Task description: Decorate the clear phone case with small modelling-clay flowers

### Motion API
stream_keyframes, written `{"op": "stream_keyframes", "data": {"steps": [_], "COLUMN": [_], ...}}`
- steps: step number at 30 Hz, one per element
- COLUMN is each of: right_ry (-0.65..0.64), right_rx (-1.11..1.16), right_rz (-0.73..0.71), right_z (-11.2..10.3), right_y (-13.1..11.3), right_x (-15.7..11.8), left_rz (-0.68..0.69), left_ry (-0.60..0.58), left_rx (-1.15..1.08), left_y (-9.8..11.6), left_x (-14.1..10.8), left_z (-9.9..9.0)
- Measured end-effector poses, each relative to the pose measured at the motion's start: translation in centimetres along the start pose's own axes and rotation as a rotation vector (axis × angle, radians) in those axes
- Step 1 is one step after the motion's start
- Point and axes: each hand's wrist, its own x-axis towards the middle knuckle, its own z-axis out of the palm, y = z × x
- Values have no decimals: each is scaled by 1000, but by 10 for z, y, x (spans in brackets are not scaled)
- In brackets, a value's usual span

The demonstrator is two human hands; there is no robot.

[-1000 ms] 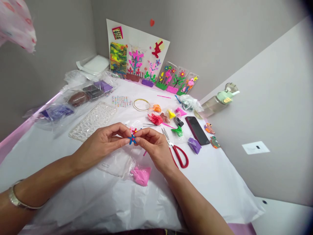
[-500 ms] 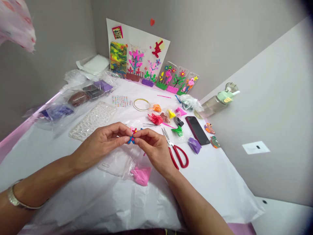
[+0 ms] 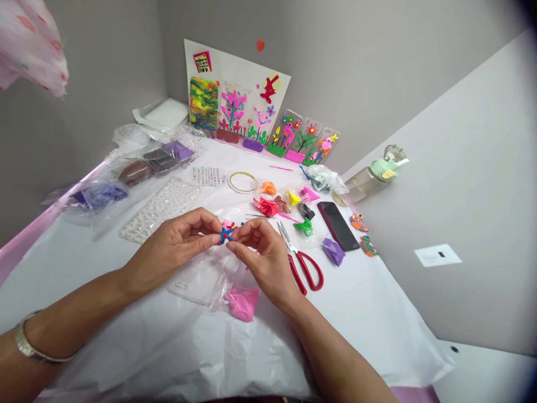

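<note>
Blue flower [image 3: 226, 235] with a red middle is pinched in the left hand [image 3: 181, 242], right hand [image 3: 266, 257] is barely open at its edge, can't tell if it's gripping.

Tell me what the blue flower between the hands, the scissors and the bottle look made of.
Blue flower: probably modelling clay, fairly matte, given its rounded, hand-shaped petals.
Scissors: metal blades, judging by their silvery sheen; smooth red handles, likely plastic or plastic-coated.
Bottle: smooth, likely plastic, possibly glass, since its body is see-through.

No text, number or sign is readable.
</note>
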Motion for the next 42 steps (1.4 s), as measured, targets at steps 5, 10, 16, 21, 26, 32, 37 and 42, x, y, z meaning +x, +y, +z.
{"op": "stream_keyframes", "data": {"steps": [5, 10, 16, 21, 26, 32, 37, 42], "right_ry": [-14, -22, -54, -61, -74, -55, -144, -213], "right_rx": [-35, 29, 87, 3, -115, -38, 143, 246], "right_rz": [-15, 37, 69, 19, -91, -20, 126, 189], "right_z": [-1, -2, -3, -5, -4, -5, -10, -15], "right_y": [2, 3, 7, 10, 9, 10, 6, 5], "right_x": [0, 1, 2, 2, 1, 2, 5, 8], "left_rz": [-7, -55, -93, -63, -42, -58, -66, -87], "left_ry": [-24, 26, -39, -29, -19, -67, -95, -123], "left_rx": [-18, -22, -22, 45, 26, 35, 110, 0], "left_y": [-1, -3, -3, 0, -3, -4, -5, -7], "left_x": [-1, 0, 2, 2, 2, 0, 2, 5], "left_z": [0, 0, -3, -3, 0, -4, -9, -8]}}
